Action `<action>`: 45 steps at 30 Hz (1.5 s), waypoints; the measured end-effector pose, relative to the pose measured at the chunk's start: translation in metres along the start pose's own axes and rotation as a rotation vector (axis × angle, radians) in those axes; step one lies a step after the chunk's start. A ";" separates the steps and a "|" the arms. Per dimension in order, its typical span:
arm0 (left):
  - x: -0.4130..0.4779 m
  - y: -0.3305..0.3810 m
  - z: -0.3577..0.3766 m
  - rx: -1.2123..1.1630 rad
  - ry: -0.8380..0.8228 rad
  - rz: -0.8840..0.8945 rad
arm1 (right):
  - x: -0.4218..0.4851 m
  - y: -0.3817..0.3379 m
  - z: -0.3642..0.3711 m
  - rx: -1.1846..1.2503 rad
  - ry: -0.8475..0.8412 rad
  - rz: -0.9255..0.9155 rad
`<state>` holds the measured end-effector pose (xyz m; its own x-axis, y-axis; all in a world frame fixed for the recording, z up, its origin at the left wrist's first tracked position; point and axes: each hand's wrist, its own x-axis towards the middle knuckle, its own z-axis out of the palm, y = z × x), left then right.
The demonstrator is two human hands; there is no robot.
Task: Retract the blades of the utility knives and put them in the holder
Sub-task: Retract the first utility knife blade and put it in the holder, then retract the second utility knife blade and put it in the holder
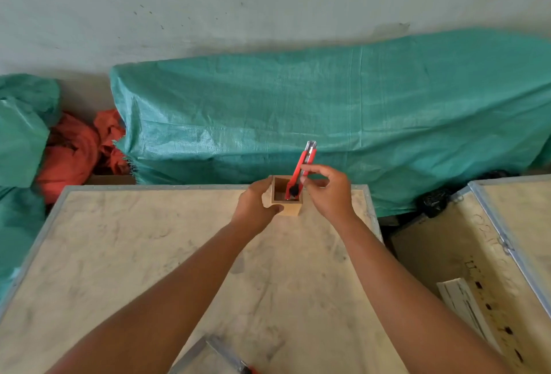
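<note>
A small square wooden holder [290, 209] stands near the far edge of a pale crate top [149, 254]. My left hand [253, 206] grips the holder's left side. A red utility knife [301, 169] leans in the holder, its black end down inside and its metal tip pointing up and away. My right hand [328, 188] pinches the knife around its middle, just above the holder's rim. Another utility knife [235, 358], metal with a red end, lies at the near edge of the crate top between my forearms.
A big green tarp-covered bundle [328, 111] runs along the wall behind the crate. Orange cloth [74, 150] and more green tarp sit at the left. A second wooden crate [492, 254] stands to the right across a dark gap.
</note>
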<state>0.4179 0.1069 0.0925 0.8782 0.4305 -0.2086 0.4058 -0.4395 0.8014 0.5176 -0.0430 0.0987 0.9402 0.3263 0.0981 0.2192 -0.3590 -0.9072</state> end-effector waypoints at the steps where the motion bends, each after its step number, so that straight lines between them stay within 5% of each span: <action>1: 0.010 0.000 0.004 0.049 -0.025 -0.032 | 0.008 0.008 0.005 -0.033 0.025 -0.007; 5: 0.037 -0.010 0.020 0.085 -0.149 -0.083 | 0.025 0.038 0.025 -0.154 0.046 -0.059; 23: 0.025 -0.028 0.018 -0.002 -0.021 -0.099 | -0.007 0.048 0.032 -0.225 -0.049 0.014; 29: -0.041 -0.058 -0.021 -0.003 0.008 -0.146 | -0.081 0.019 0.038 -0.173 -0.108 0.140; 38: -0.203 -0.166 -0.081 -0.064 0.063 -0.304 | -0.232 -0.004 0.115 -0.087 -0.482 0.351; 45: -0.296 -0.240 -0.090 0.019 0.053 -0.434 | -0.324 -0.006 0.176 -0.145 -0.622 0.457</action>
<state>0.0383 0.1558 0.0125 0.6112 0.6183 -0.4941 0.7392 -0.2228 0.6356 0.1655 0.0075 0.0003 0.6363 0.5331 -0.5576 -0.0819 -0.6720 -0.7360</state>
